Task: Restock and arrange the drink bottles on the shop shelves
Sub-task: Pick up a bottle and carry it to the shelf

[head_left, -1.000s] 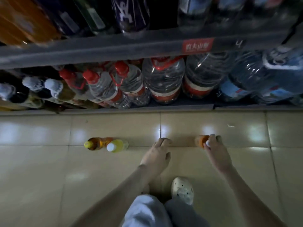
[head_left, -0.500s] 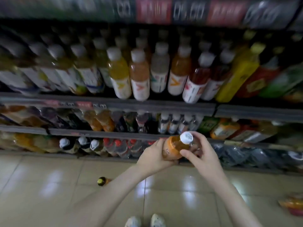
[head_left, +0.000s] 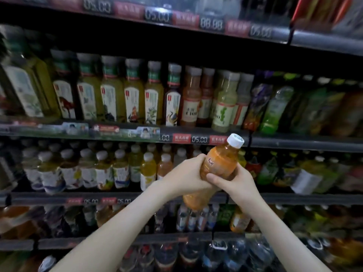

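The orange bottle point(head_left: 218, 167) hangs in mid-air before the shelves, tilted: base down and to the left, white cap point(head_left: 235, 140) up and to the right, just under a shelf edge point(head_left: 294, 143). The left hand point(head_left: 184, 175) clasps its middle from the left and the right hand point(head_left: 233, 181) from the right and below, its fingers point(head_left: 214, 177) clamped across the front, so both hands are equally near. A similar orange bottle point(head_left: 164, 165) stands in the row just left of the hands, so the slot probably lies beyond and leftward, and the bottle would need righting first.

head-worn view, close before the shelves point(head_left: 294, 143)
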`<state>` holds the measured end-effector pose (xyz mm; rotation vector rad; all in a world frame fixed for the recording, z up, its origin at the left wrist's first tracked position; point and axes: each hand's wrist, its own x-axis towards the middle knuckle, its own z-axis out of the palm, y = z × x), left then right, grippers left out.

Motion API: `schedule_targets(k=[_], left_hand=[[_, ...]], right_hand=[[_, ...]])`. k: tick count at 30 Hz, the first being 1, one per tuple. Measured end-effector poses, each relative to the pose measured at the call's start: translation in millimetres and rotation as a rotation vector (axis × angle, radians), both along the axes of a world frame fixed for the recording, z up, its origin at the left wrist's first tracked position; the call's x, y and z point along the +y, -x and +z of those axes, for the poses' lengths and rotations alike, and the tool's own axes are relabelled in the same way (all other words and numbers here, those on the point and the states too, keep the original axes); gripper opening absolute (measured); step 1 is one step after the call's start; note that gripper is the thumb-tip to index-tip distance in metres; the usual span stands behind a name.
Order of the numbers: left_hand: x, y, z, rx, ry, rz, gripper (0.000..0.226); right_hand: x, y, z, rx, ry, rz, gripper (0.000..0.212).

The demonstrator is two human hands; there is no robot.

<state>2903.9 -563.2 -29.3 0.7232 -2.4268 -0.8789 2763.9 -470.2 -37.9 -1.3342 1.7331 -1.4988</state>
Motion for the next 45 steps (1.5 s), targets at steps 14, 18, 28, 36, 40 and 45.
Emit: schedule_targets(k=[14,18,28,36,40,45], left_hand=[[-9.5,61.8,25.6,0.207,0.224,0.121,0.035],[-7.0,118.3,31.6,0.262,0.277,0.156,0.036],[-14.5,318.5,47.5,0.281,0.392,0.386,0.056],[-4.6,443.5,50.1,0.294,0.440,0.362,0.059],[-19.0,471.6,48.8,0.196,0.269,0.369,0.075],[-19.3,487.1,45.9,0.208,0.362,0.476,0.070]], right_hand=[[34.8,96.9,59.4,0.043,0.194,-0.481,0.050],[44.4,146.2,61.0,0.025,0.270,-0.524,0.071],[60.1,317.7,54.0,-0.010,0.275,-0.485,0.040],[49.5,429.3,67.4,0.061,0.219,-0.396,0.047],[37.3,452.3,66.8,0.058,0.201,-0.363,0.041],[29.6,469.3,52.3,0.066,0.152,-0.360,0.039]])
